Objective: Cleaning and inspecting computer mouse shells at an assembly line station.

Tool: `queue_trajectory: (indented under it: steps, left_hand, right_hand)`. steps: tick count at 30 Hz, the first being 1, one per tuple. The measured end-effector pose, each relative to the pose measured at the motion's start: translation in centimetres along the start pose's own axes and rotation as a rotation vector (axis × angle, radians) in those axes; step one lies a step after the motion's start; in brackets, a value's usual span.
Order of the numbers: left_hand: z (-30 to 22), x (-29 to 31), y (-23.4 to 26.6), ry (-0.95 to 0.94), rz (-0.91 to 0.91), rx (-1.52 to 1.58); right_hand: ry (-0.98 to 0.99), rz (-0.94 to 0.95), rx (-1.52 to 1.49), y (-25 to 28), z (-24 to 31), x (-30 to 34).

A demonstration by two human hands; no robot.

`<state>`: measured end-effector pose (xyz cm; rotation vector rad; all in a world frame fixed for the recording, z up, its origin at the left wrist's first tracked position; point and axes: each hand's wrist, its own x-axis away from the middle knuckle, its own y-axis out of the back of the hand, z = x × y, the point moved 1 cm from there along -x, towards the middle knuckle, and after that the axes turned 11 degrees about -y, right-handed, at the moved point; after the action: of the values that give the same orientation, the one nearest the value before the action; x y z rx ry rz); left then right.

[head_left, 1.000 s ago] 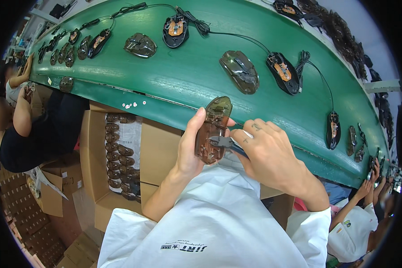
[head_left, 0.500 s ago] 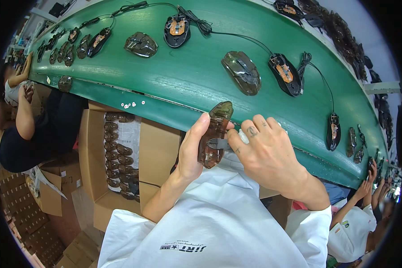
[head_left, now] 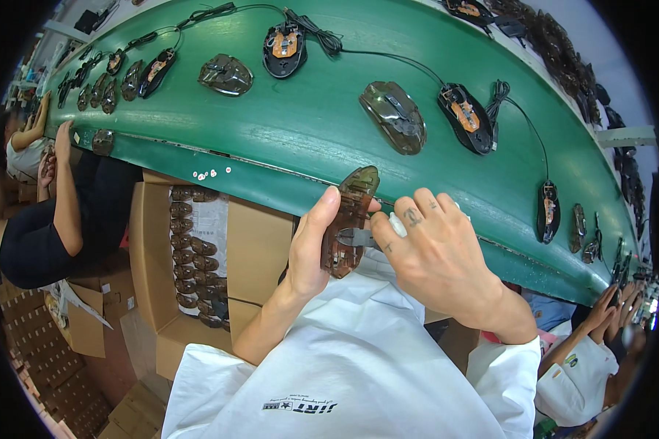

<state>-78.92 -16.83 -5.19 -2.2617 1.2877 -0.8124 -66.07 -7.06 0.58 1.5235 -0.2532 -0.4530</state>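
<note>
My left hand [head_left: 309,252] is closed around the side of a translucent brown mouse shell [head_left: 353,201], thumb along its upper edge. The shell is tilted upright, its ribbed inner side partly showing. My right hand [head_left: 443,256] grips a pair of small nippers, their handles mostly hidden in the palm. The grey jaws of the nippers [head_left: 354,236] lie against the lower half of the shell. Something white shows at the right fingers; I cannot tell whether it is a finger cover or part of the handle.
A green belt [head_left: 307,110] runs across, bearing opened wired mice [head_left: 465,117] and loose mouse shells [head_left: 392,117]. Small white pieces [head_left: 212,174] lie at its near edge. A carton [head_left: 150,256] of shells stands left below. Co-workers sit at left [head_left: 44,234] and right [head_left: 578,366].
My hands keep nearly the same pose, with the nippers still at the shell. Things on the belt appear slightly farther left. The left co-worker's forearm has risen toward the belt's edge.
</note>
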Motion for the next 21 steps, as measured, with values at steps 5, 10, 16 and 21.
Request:
queue_trajectory:
  steps: [5,10,16,21]
  left_hand:
    - [0.0,0.2,0.0,-0.053,-0.012,-0.036]
    - [-0.2,0.1,0.0,-0.022,0.005,-0.063]
    - [0.0,-0.1,-0.7,0.003,-0.086,-0.017]
    - [-0.3,-0.4,0.2,0.030,-0.138,-0.051]
  right_hand:
    - [-0.006,-0.014,0.012,0.4,0.3,0.0]
    - [0.039,-0.022,0.010,0.7,0.1,-0.3]
    - [0.007,-0.018,0.060,0.5,0.1,-0.4]
    - [-0.036,0.041,0.044,-0.9,0.1,-0.4]
